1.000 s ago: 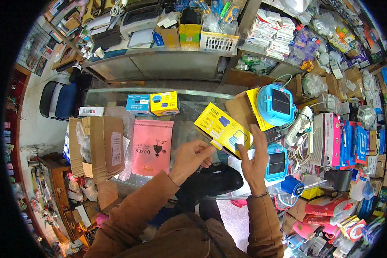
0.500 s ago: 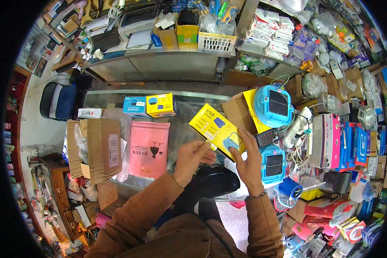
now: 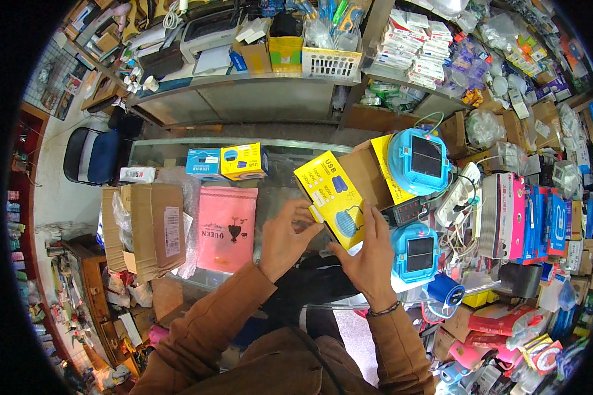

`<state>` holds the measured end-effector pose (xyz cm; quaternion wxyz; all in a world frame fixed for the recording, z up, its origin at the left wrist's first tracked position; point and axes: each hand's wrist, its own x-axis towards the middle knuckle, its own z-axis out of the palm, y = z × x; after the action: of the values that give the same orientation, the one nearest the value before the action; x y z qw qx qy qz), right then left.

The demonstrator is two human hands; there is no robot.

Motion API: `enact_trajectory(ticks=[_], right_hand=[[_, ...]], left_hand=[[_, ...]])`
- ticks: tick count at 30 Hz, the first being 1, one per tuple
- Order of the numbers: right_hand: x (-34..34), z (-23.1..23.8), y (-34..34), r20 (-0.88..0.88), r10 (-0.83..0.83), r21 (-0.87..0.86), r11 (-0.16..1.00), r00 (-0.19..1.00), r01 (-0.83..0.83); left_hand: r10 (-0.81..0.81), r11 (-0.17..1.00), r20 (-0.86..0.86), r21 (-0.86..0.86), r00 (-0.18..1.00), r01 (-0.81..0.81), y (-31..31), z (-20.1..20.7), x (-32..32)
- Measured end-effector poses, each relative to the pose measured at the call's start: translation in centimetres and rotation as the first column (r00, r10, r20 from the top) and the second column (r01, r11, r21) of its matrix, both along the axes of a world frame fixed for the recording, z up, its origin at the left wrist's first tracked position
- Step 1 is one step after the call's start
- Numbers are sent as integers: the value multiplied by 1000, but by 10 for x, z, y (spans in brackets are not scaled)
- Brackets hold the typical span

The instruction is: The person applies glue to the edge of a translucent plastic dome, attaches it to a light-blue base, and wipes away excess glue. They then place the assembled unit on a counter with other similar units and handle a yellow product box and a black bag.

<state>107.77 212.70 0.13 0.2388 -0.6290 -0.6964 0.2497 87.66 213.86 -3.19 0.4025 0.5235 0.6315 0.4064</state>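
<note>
A flat-faced yellow cardboard box (image 3: 335, 181) with blue pictures is tilted over the glass counter. My right hand (image 3: 370, 260) grips its near right corner, thumb below and fingers on the printed face. My left hand (image 3: 288, 238) is at the box's left end, thumb and curled fingertips about a small yellow flap (image 3: 316, 213). Right of the box stand two blue lamps with dark solar panels, one farther (image 3: 418, 160) and one nearer (image 3: 416, 253). Behind the farther lamp is another yellow box (image 3: 387, 164), beside a brown cardboard surface (image 3: 364, 172).
On the counter's left lie a pink pouch (image 3: 226, 227), an opened brown carton (image 3: 155, 224), a small blue box (image 3: 204, 163) and a yellow box (image 3: 244, 161). A white power strip (image 3: 464, 194) with tangled cables lies right of the lamps. A dark chair (image 3: 97, 157) stands far left.
The yellow box has turned slightly more upright and shifted a little. My right hand has slid down toward its near corner; my left fingers have curled in at its left end.
</note>
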Motion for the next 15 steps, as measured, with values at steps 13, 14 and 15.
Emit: enact_trajectory(ticks=[13, 14, 15], right_hand=[[0, -1, 0, 12, -10, 36, 999, 1000, 9], [1, -1, 0, -8, -19, 38, 999, 1000, 19], [1, 0, 0, 19, -15, 32, 999, 1000, 14]], left_hand=[[-22, 989, -137, 140, 990, 41, -5, -4, 1], [-21, 985, -138, 169, 990, 45, -5, -6, 1], [-21, 979, -140, 199, 990, 49, -4, -8, 0]])
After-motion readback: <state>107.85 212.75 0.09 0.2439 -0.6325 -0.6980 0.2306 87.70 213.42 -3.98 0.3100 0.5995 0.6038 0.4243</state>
